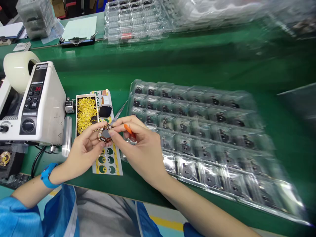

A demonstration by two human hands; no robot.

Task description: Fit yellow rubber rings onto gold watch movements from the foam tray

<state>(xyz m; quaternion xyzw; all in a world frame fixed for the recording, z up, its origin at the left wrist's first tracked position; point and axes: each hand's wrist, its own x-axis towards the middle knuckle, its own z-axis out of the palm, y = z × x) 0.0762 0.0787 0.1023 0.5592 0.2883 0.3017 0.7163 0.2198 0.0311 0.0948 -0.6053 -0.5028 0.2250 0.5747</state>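
My left hand (85, 146) pinches a small round part (105, 133) at its edges, with a copper-coloured ring and a grey disc in its middle. My right hand (138, 143) is closed, its thumb and forefinger at the right edge of that part. From its fingers a pointed metal tool (119, 113), like tweezers, sticks up and to the right. Something orange (129, 130) shows between the same fingers; whether it belongs to the tool I cannot tell. Under the hands lies a sheet of yellow-and-white ring stickers (108, 161).
A white box of yellow rings (86, 113) stands left of the sheet, beside a tape dispenser (46, 108) and a clear tube (66, 136). To the right lies a large clear tray (197, 131) with dark parts. More clear trays (135, 19) and a clipboard (80, 29) are at the back.
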